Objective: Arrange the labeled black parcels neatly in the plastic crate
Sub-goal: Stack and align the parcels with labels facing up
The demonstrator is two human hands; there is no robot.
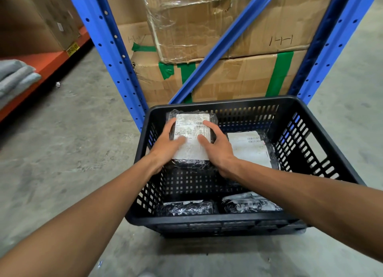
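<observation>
Presently logged, all places given relative to the crate:

Crate point(323, 119): black slotted plastic, standing on a concrete floor point(68, 144); its near wall hides the lower part of the contents.

Held parcel point(192, 138): black wrap with a white label, at the crate's far-left corner, label facing up; print too blurred to read.

Left hand point(165, 148): curled around the held parcel's left edge, thumb on the label, fingers partly hidden behind the wrap.

Right hand point(217, 148): gripping the same parcel's right edge, thumb and forefinger spread across the label.

Second parcel point(252, 150): far-right area of the crate floor, label up, its left part covered by the right wrist.

Near-left parcel point(186, 207): against the crate's near wall, only its top showing.

Near-right parcel point(250, 203): beside it, likewise cut off by the near wall.

Rack point(112, 55): blue uprights and a diagonal brace just behind the crate.

Cartons point(238, 78): stacked behind the brace, green tape, upper ones running out of view.

Grey bundle point(14, 78): well left of the crate on an orange shelf, cropped by the edge.
</observation>
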